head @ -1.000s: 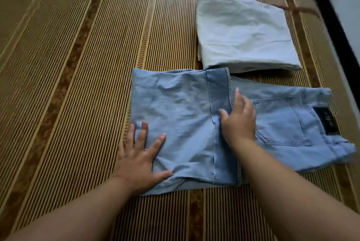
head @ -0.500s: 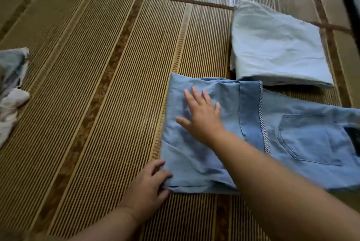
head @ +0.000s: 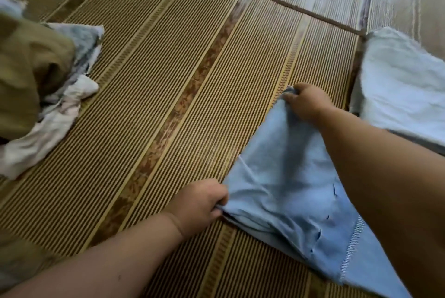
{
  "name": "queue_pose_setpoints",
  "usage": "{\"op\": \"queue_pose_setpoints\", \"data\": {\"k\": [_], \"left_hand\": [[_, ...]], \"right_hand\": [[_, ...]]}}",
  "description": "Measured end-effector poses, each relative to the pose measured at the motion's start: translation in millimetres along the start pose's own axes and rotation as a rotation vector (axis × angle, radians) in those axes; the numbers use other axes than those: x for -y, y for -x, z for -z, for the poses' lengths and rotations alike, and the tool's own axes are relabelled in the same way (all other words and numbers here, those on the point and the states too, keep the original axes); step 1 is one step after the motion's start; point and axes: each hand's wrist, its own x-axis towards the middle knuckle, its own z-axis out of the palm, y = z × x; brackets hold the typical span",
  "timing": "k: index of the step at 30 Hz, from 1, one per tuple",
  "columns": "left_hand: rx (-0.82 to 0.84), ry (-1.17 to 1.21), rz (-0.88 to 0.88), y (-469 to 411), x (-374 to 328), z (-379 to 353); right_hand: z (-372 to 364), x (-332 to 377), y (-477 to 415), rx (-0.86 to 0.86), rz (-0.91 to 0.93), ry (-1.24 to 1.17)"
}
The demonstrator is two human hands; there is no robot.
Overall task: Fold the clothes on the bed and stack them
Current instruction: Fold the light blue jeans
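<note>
Light blue jeans (head: 286,177), partly folded, lie on the bamboo mat at the lower right. My left hand (head: 202,203) grips their near left corner, fingers curled into the cloth. My right hand (head: 305,100) pinches the far left corner, and the edge between the two hands is lifted off the mat. My right forearm hides much of the jeans' right part. A folded pale garment (head: 404,95) rests on the mat just beyond, at the right edge.
A loose pile of unfolded clothes (head: 41,90), olive, grey and white, sits at the left edge. The striped bamboo mat (head: 168,95) spreads bare between the pile and the jeans. A seam in the mat crosses the far side.
Both hands went from lying flat on the jeans to gripping the left corners and raising that edge. The view swung left, bringing the clothes pile into sight.
</note>
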Motion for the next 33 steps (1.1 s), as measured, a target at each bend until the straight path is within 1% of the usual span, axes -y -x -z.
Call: {"op": "queue_pose_setpoints", "data": {"k": [2, 6, 9, 11, 12, 13, 15, 16, 17, 18, 20, 21, 22, 24, 26, 27, 28, 29, 30, 31, 32, 33], "left_hand": [[0.045, -0.011, 0.019, 5.9, 17.1, 10.3], [0.11, -0.035, 0.0, 21.9, 44.5, 25.7], [0.157, -0.084, -0.055, 27.1, 52.7, 31.7], [0.213, -0.187, -0.083, 28.1, 58.0, 33.3], [0.211, -0.206, -0.066, 28.7, 59.9, 34.6], [0.183, -0.173, -0.02, 28.6, 59.0, 36.0], [0.039, -0.041, 0.089, 23.4, 48.4, 36.4], [-0.027, -0.026, 0.099, 17.1, 41.9, 33.6], [-0.033, -0.072, 0.084, 8.6, 34.7, 29.4], [0.029, -0.159, 0.064, 0.1, 28.4, 23.4], [0.245, -0.357, 0.078, -14.1, 23.6, 9.0], [0.331, -0.432, 0.106, -18.0, 24.8, 4.2], [0.382, -0.48, 0.134, -19.7, 28.6, 0.6], [0.449, -0.541, 0.159, -20.1, 36.6, -2.7], [0.529, -0.571, 0.181, -22.3, 37.5, -2.3], [0.562, -0.544, 0.205, -24.7, 36.4, -1.3], [0.577, -0.481, 0.234, -28.2, 31.9, 0.9], [0.544, -0.384, 0.265, -31.9, 25.0, 3.5], [0.438, -0.263, 0.3, -37.4, 16.3, 5.5], [0.268, -0.129, 0.342, -44.3, 7.4, 6.8], [0.083, -0.01, 0.401, -51.8, 0.4, 7.8], [-0.061, 0.085, 0.479, -61.3, -5.6, 8.3]], "right_hand": [[1.7, 9.6, -5.9, -0.01, -0.023, -0.042], [-16.2, 26.7, -17.5, -0.081, -0.024, -0.026], [-35.5, 26.2, -18.5, -0.12, -0.128, -0.127], [-48.3, 29.1, -14.4, -0.236, -0.208, -0.136], [-55.4, 31.7, -8.3, -0.299, -0.199, -0.106], [-64.4, 33.8, 2.7, -0.345, -0.133, -0.054], [-90.0, 35.2, 36.0, -0.374, 0.099, -0.003], [-105.1, 31.7, 56.3, -0.342, 0.201, 0.022], [-118.8, 23.5, 76.3, -0.277, 0.259, 0.064], [-129.5, 10.0, 94.8, -0.184, 0.264, 0.129], [-142.0, -31.6, 121.0, -0.034, 0.177, 0.309], [-142.0, -54.8, 128.6, -0.009, 0.127, 0.386], [-138.0, -73.8, 132.9, 0.001, 0.084, 0.433], [-127.3, -96.9, 135.7, 0.01, 0.016, 0.447], [-117.9, -97.6, 137.5, 0.006, -0.005, 0.411], [-115.0, -91.7, 139.9, -0.033, 0.003, 0.328], [-111.6, -86.6, 142.9, -0.125, 0.026, 0.209], [-109.2, -81.6, 147.1, -0.262, 0.06, 0.092], [-107.6, -78.5, 151.7, -0.432, 0.076, 0.028], [-106.3, -76.4, 155.8, -0.576, 0.049, 0.004], [-106.4, -76.0, 157.9, -0.654, -0.025, -0.021], [-106.9, -77.9, 159.0, -0.618, -0.133, -0.065]]}}
